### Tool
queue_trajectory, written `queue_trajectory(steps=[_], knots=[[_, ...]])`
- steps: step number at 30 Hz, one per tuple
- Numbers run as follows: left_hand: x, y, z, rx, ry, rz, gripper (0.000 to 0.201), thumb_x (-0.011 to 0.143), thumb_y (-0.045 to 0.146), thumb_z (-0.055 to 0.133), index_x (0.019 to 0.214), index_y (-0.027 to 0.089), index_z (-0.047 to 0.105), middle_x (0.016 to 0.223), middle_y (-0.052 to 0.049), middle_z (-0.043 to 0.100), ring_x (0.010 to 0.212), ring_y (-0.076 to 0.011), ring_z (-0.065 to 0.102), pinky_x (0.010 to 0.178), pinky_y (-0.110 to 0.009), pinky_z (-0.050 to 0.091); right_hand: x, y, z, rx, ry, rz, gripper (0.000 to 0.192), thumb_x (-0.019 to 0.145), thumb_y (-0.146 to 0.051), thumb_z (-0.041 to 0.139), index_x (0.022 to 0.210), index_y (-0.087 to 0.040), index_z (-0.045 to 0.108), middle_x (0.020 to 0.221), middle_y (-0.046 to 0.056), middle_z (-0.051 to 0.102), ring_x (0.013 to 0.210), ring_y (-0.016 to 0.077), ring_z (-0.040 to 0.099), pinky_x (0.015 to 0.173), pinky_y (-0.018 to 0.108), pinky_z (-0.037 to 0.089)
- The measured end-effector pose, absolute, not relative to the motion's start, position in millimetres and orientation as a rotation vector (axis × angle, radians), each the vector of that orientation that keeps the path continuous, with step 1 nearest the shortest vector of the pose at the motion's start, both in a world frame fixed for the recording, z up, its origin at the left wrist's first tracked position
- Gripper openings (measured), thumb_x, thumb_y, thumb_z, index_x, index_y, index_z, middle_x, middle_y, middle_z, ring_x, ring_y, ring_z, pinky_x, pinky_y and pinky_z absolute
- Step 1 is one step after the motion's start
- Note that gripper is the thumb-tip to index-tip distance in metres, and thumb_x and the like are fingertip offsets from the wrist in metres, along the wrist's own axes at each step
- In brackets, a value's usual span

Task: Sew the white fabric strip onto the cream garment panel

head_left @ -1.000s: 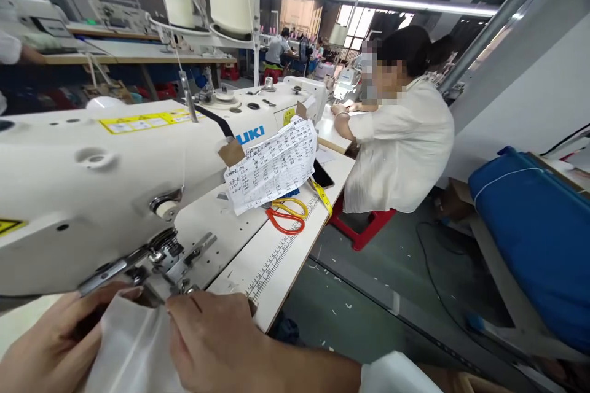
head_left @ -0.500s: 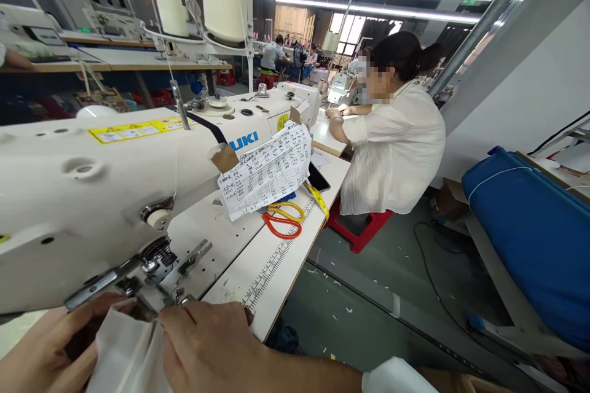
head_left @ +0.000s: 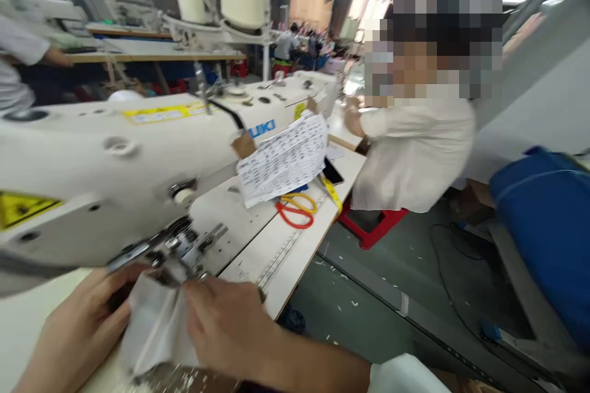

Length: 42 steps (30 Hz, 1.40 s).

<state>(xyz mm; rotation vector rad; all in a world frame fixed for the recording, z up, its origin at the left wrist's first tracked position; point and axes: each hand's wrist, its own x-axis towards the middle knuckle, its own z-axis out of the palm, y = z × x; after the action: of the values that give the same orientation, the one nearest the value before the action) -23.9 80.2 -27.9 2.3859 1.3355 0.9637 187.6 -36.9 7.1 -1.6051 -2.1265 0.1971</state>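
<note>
The piece of thin white cloth [head_left: 154, 325] is at the near side of the metal presser-foot assembly [head_left: 184, 252], its upper edge gathered close to the metal and its lower part hanging towards the wearer; a pale line or fold runs down its middle. The left hand [head_left: 85, 322] holds the left edge in a narrow grip, thumb against the cloth and fingers curled. The right hand [head_left: 235, 319] is closed on the right edge, knuckles up, its fingertips partly hidden beside the metal. Whether the cloth lies under the foot cannot be confirmed; blur and the fingers obscure the contact. In this inspector's judgement, sound handling calls for even, light tension from both hands, the middle line kept straight to the foot, and any pucker between the grips smoothed out first. Fingertips sit very near the metal parts; they are better kept to either side, guiding rather than pulling. Above stands the white sewing machine with blue lettering [head_left: 152, 159], a handwritten white paper sheet [head_left: 283, 163] fixed to its arm. On the white table [head_left: 258, 252], beyond the right hand, lie scissors with red and yellow handles [head_left: 295, 225] and a yellow measuring tape [head_left: 332, 193], both well apart from the cloth.
</note>
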Motion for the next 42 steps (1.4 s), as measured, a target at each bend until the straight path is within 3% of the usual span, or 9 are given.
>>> queue_trajectory(steps=[3,7,13,26,35,42], knots=[[-13.2,66.7,-6.8,2.332,1.317,0.885,0.028,0.080,0.051,0.055,0.085,0.029,0.071,0.087,-0.002,0.075,0.081,-0.0243,0.069,0.068,-0.033,0.055,188.2,-39.6,4.7,-1.615,-2.096,0.257,0.026,0.092,-0.015,0.053,0.117,-0.016,0.061,0.097,0.005,0.073,0.083,0.0203,0.072,0.063,0.029,0.053],[-6.5,62.7,-1.0,2.218,1.380,0.847,0.029,0.084,0.046,0.056,0.085,0.022,0.073,0.091,-0.007,0.073,0.084,-0.0222,0.068,0.074,-0.032,0.054,189.1,-36.9,-3.2,-1.495,-2.091,0.251,0.029,0.097,-0.014,0.045,0.123,-0.014,0.059,0.103,0.009,0.074,0.084,0.0197,0.072,0.062,0.028,0.052],[-7.2,59.4,-2.3,2.163,1.376,0.856,0.028,0.087,0.044,0.056,0.082,0.022,0.073,0.087,-0.005,0.071,0.082,-0.0198,0.066,0.073,-0.030,0.053,188.2,-37.7,-8.1,-1.489,-2.064,0.169,0.030,0.099,-0.016,0.042,0.122,-0.013,0.061,0.098,0.008,0.076,0.074,0.0172,0.072,0.052,0.027,0.045],[-6.7,59.4,-2.9,2.130,1.372,0.866,0.024,0.087,0.040,0.058,0.080,0.022,0.073,0.088,-0.004,0.072,0.083,-0.0202,0.066,0.072,-0.031,0.052,188.0,-36.5,-10.1,-1.430,-1.988,0.102,0.030,0.100,-0.016,0.038,0.116,-0.012,0.064,0.093,0.007,0.077,0.065,0.0160,0.070,0.044,0.028,0.042],[-7.5,61.5,-7.6,2.255,1.318,0.899,0.023,0.090,0.040,0.057,0.086,0.022,0.071,0.092,-0.005,0.073,0.086,-0.0203,0.066,0.076,-0.032,0.053,186.6,-34.4,-10.2,-1.461,-2.039,0.131,0.031,0.101,-0.017,0.037,0.119,-0.013,0.061,0.093,0.008,0.076,0.067,0.0175,0.070,0.047,0.029,0.044],[-23.6,65.0,-13.1,2.529,1.237,0.928,0.021,0.083,0.043,0.054,0.093,0.029,0.067,0.091,-0.001,0.074,0.079,-0.0231,0.068,0.066,-0.032,0.053,183.0,-37.4,8.1,-1.643,-2.138,0.311,0.021,0.095,-0.020,0.050,0.114,-0.014,0.058,0.094,0.006,0.073,0.080,0.0215,0.072,0.055,0.031,0.052]])
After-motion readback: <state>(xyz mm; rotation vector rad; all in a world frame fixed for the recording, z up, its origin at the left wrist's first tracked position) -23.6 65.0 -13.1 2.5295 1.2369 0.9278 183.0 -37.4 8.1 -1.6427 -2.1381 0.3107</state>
